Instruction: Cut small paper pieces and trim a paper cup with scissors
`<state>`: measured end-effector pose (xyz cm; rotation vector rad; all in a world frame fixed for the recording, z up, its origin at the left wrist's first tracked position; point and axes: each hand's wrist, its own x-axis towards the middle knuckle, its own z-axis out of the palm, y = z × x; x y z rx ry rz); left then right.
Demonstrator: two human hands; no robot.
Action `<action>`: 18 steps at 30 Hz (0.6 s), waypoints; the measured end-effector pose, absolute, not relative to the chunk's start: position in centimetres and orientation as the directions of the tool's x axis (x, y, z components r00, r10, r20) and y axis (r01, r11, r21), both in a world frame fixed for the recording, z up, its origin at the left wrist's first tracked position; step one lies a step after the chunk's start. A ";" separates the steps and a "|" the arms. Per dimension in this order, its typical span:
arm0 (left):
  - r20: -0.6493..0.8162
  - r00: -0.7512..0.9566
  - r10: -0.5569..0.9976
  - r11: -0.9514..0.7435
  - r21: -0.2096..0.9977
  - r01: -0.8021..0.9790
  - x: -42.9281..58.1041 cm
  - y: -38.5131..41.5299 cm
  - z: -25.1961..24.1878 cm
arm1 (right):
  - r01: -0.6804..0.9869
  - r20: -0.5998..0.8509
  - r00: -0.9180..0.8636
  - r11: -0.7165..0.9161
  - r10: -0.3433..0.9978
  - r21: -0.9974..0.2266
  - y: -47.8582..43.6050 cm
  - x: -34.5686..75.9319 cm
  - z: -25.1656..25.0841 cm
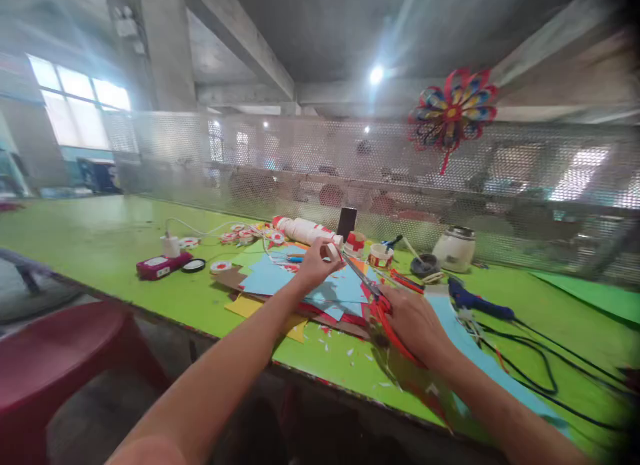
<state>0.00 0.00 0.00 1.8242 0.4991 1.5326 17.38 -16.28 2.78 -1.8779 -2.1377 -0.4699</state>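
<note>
My left hand (316,265) is raised above the paper pile, its fingers pinched on a small white and red paper piece (332,251). My right hand (413,318) grips red-handled scissors (373,293) whose blades point up and left toward that piece. Beneath both hands lies a pile of blue, red, yellow and brown paper sheets (270,278) on the green table (100,231).
A red power strip (159,265), round paper discs (240,235), a white roll (305,230), tape rolls (380,255), a white jar (455,249), a blue glue gun (475,301) with black cables (540,365). Mesh fence (350,178) behind carries a paper pinwheel (450,111). Red stool (65,358) at left.
</note>
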 end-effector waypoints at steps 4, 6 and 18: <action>0.691 0.232 0.684 -0.683 0.719 -0.130 -0.1 0.2 -0.1 | 0.990 0.401 -0.136 0.115 0.906 0.076 -16.2 17.4 2.7; 0.686 0.239 0.688 -0.678 0.724 -0.127 -0.1 0.2 -0.1 | 0.990 0.396 -0.138 0.114 0.908 0.083 -16.2 17.3 2.7; 0.647 0.252 0.720 -0.644 0.758 -0.105 -0.1 -0.3 0.1 | 0.989 0.377 -0.119 0.074 0.919 0.131 -16.2 17.3 2.9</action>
